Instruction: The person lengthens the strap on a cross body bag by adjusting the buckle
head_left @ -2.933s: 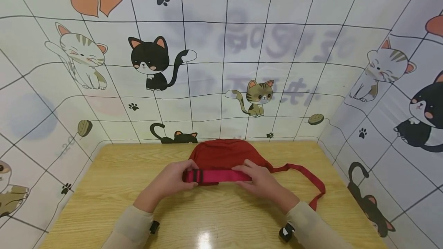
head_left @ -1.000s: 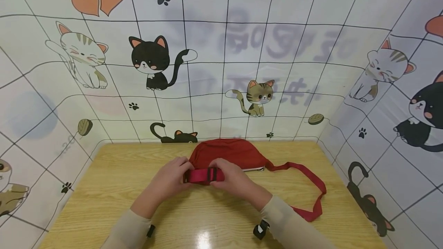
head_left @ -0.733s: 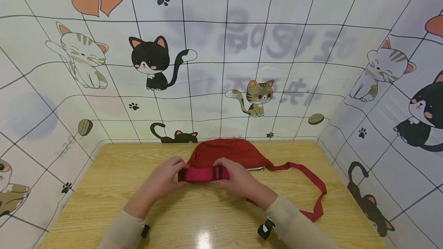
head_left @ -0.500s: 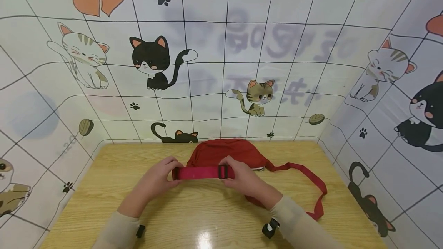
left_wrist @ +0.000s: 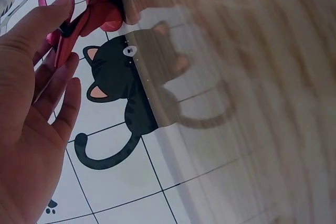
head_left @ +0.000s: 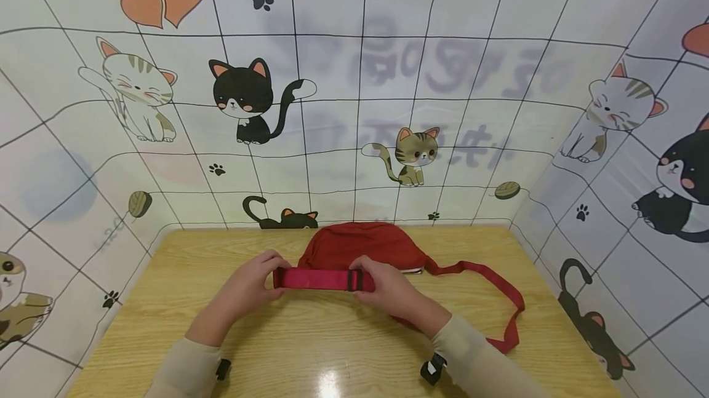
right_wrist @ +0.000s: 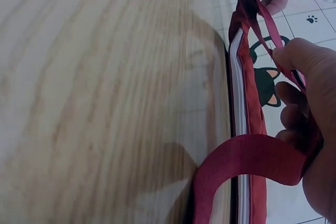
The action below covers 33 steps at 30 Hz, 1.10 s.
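Note:
A red waist bag (head_left: 360, 244) lies at the back of the table, its white zipper (right_wrist: 239, 87) facing the near side. In front of it, a doubled crimson strap (head_left: 316, 278) is stretched level between the two hands. My left hand (head_left: 249, 284) pinches its left end, at a dark buckle-like piece (head_left: 279, 278), between thumb and fingers. My right hand (head_left: 393, 290) grips the strap just right of a black slider (head_left: 355, 280). From below the right hand, a loose stretch of strap (right_wrist: 252, 153) hangs in a curve in the right wrist view.
The bag's other strap (head_left: 498, 284) loops across the right side of the wooden table (head_left: 310, 349). Cat-patterned white sheeting (head_left: 332, 109) rises behind the table and along both sides. A black wrist device (head_left: 433, 368) sits at the right sleeve.
The slider, earlier beside the left hand, is now at the right hand. Over the last second the hands have drawn apart, leaving a longer strap span between them. The bag stays put.

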Each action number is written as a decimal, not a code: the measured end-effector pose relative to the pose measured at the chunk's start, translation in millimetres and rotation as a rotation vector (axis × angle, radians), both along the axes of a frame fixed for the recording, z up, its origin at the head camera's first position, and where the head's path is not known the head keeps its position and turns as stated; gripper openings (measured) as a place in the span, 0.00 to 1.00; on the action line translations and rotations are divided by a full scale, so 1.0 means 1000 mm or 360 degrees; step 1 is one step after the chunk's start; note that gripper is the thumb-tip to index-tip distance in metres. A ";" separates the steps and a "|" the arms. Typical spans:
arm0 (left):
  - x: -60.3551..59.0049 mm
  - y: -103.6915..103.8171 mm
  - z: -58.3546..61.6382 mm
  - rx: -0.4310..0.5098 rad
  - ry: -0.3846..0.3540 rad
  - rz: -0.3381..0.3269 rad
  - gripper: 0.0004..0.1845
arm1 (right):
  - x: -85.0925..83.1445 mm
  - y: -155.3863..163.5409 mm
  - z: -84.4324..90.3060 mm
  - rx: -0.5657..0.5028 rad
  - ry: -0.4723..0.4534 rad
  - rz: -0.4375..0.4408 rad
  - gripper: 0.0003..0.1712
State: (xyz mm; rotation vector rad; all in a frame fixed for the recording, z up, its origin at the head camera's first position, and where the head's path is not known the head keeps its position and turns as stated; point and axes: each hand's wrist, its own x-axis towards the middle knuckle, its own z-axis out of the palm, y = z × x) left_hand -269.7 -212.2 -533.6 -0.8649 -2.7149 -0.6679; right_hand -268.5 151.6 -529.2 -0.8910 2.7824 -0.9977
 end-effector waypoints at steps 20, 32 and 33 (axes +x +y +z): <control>-0.006 -0.012 -0.001 -0.0202 -0.0071 0.0011 0.25 | 0.023 -0.030 -0.023 0.0129 -0.0019 -0.0003 0.29; -0.008 -0.019 -0.008 -0.0196 -0.0074 -0.0031 0.26 | 0.036 -0.035 -0.006 0.0166 0.0071 -0.0020 0.31; -0.008 -0.020 -0.008 -0.0182 -0.0098 -0.0033 0.26 | 0.037 -0.030 -0.001 0.0137 0.0063 -0.0032 0.32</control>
